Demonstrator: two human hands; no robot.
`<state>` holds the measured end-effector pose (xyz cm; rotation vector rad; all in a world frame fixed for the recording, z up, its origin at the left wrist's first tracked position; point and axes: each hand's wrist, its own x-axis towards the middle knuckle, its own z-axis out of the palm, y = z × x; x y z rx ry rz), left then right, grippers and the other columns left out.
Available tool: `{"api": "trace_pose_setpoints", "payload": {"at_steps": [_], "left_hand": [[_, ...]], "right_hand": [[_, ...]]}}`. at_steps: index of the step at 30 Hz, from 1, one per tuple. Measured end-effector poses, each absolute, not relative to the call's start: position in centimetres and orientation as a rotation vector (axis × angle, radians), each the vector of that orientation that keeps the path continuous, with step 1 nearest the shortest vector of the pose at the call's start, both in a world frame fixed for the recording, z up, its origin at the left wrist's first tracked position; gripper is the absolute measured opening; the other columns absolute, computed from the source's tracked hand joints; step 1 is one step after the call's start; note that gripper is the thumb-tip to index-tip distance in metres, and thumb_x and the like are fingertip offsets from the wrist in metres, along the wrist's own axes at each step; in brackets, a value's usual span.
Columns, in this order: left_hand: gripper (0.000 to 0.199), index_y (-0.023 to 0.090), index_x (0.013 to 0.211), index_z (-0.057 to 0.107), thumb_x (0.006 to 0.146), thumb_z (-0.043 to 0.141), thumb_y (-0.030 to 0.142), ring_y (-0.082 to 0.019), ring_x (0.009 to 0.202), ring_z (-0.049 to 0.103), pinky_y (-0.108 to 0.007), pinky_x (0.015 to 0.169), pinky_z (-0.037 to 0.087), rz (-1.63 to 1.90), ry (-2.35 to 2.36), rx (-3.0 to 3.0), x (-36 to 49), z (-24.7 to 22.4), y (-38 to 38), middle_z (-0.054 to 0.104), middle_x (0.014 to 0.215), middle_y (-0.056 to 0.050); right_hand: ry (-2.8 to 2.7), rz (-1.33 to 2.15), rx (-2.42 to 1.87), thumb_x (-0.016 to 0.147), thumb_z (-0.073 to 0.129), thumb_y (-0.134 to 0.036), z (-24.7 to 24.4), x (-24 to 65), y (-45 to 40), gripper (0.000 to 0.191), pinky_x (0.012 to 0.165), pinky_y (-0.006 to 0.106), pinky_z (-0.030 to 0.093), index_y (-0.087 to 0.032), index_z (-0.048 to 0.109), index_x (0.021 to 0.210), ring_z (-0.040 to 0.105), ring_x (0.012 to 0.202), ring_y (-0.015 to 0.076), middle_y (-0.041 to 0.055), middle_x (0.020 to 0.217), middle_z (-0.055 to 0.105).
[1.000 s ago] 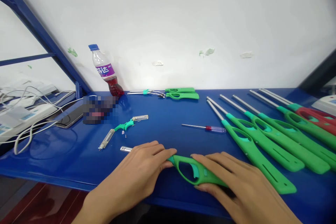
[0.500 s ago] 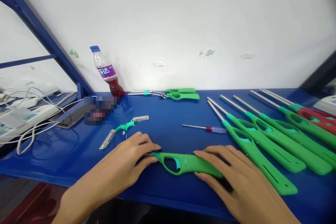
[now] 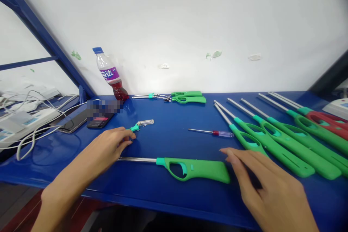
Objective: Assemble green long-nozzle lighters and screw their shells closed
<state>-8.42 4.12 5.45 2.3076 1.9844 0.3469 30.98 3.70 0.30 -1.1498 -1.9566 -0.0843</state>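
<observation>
Head camera view: one long-barrelled green plastic lighter (image 3: 208,169) lies flat on the glossy blue table (image 3: 168,141), towards 6 o'clock from the centre. Its slim silvery metal barrel points to 9 o'clock and its broad, slightly drooping butt to 3 o'clock. A turquoise collar joins barrel and handle; an oval finger loop frames a curved turquoise trigger, and a small turquoise tab sits in the green side. The barrel's tip meets the outline of the bare left hand (image 3: 110,146); whether they touch cannot be told.

That hand, at 8 o'clock, has curled fingers with thumb and fingertips slightly parted, beside a turquoise plastic piece with a clear tube (image 3: 145,122); whether it grips any part cannot be told. The bare right hand (image 3: 269,185), at 4 o'clock, is loosely curled just beside the butt, thumb and fingertips close together, nothing seen between them.

Above the lighter, towards 1 o'clock of it, lies a screwdriver with a clear purple-and-red handle (image 3: 223,134). Other green lighters with metal barrels (image 3: 290,148) fan out towards 4 o'clock, a red lighter (image 3: 326,119) at their far side. Towards 10 o'clock, a purple-labelled plastic bottle of dark red drink (image 3: 110,76) leans.
</observation>
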Motion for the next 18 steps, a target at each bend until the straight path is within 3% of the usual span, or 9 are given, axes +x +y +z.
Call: {"api": "trace_pose_setpoints", "payload": {"at_steps": [9, 18], "left_hand": [[0.028, 0.025, 0.092, 0.069, 0.102, 0.049, 0.041, -0.027, 0.084, 0.071, -0.034, 0.075, 0.05, 0.343, 1.984, 2.289, -8.23, 5.29, 4.74, 0.076, 0.095, -0.007], [0.025, 0.025, 0.091, 0.066, 0.103, 0.048, 0.037, -0.025, 0.081, 0.069, -0.034, 0.074, 0.047, 0.312, 1.985, 2.263, -8.47, 5.44, 4.47, 0.074, 0.092, -0.004]], "right_hand": [[-2.287, -0.037, -1.054, 0.109, 0.053, -0.051, -0.13, 30.28, 3.77, 0.032, 0.091, 0.046, 0.053, -0.032, 0.066, 0.131, 0.071, 0.107, 0.0274, 0.0039, 0.122, 0.073], [-2.325, -0.011, -0.987, 0.114, 0.044, -0.039, -0.08, 30.54, 3.69, 0.027, 0.094, 0.045, 0.049, -0.029, 0.066, 0.128, 0.07, 0.096, 0.0245, 0.0026, 0.11, 0.073]]}}
